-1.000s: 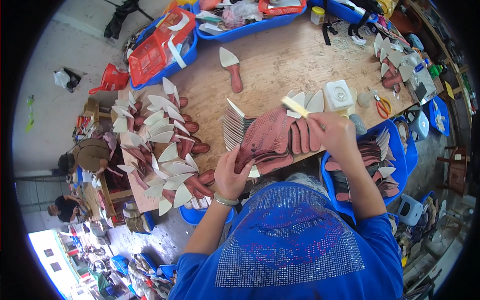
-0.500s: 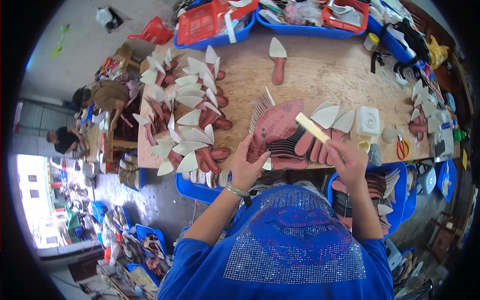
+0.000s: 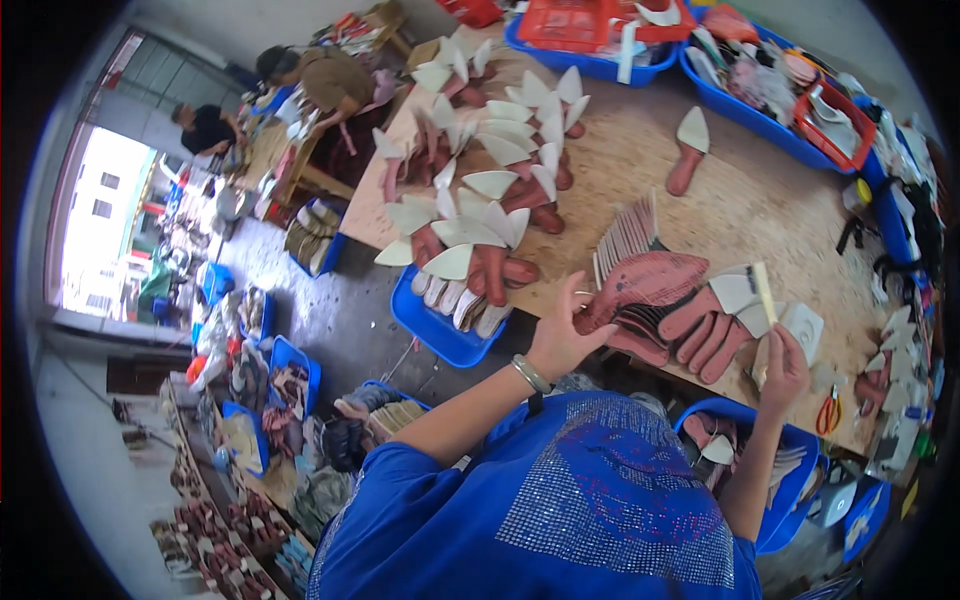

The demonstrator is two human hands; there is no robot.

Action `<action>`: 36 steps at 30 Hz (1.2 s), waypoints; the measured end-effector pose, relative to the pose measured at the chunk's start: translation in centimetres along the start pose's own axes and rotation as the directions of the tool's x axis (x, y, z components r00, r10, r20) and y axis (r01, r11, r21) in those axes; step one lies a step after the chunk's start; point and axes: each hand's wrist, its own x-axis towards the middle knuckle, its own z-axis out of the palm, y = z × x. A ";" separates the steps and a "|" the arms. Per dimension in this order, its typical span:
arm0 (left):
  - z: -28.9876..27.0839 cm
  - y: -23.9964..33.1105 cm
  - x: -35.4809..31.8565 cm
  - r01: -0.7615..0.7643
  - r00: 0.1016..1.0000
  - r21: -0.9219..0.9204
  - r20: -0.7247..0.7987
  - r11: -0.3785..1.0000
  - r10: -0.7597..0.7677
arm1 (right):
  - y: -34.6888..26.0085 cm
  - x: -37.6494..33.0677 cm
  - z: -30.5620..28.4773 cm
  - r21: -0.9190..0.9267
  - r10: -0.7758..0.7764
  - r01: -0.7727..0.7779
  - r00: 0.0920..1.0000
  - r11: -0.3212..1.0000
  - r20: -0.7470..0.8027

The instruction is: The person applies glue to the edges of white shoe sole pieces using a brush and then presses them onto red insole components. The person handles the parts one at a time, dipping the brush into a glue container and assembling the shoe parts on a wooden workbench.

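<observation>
My right hand (image 3: pixel 783 372) is closed around the pale handle of a flat brush (image 3: pixel 764 294). Its dark bristle edge is at a white-tipped insole (image 3: pixel 735 291) in a fanned row of reddish-brown insoles (image 3: pixel 712 345); whether it touches cannot be told. My left hand (image 3: pixel 562 335), with a bangle at the wrist, has thumb and fingers apart around the near left end of a fanned stack of reddish insoles (image 3: pixel 650 285). The stack lies on the wooden table (image 3: pixel 610 130) near its front edge.
Many white-tipped insoles (image 3: pixel 490 185) are heaped at the table's left, and one lone insole (image 3: pixel 686 152) lies farther back. Orange-handled pliers (image 3: pixel 829 412) and a white container (image 3: pixel 803 330) are at the right. Blue tubs (image 3: pixel 450 345) stand below the table edge. Two people work at the far left.
My view has swung left, so the table now appears tilted and farther right. The right hand has brought the brush over to the white tips of the row. My left hand remains at the stack.
</observation>
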 end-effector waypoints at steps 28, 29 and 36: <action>-29.5 -20.0 2.9 -0.080 0.808 -0.473 -0.547 0.878 -0.221 | -8.5 -0.2 15.4 0.199 0.245 -0.248 0.969 0.948 0.041; -31.1 -20.6 3.2 -0.076 0.804 -0.495 -0.543 0.865 -0.240 | -9.4 -0.4 16.2 0.213 0.214 -0.213 0.977 0.954 0.018; -33.4 -33.7 5.3 0.147 0.849 -0.344 -0.437 0.927 -0.296 | -9.9 -1.2 17.9 0.234 0.192 -0.190 0.981 0.953 0.016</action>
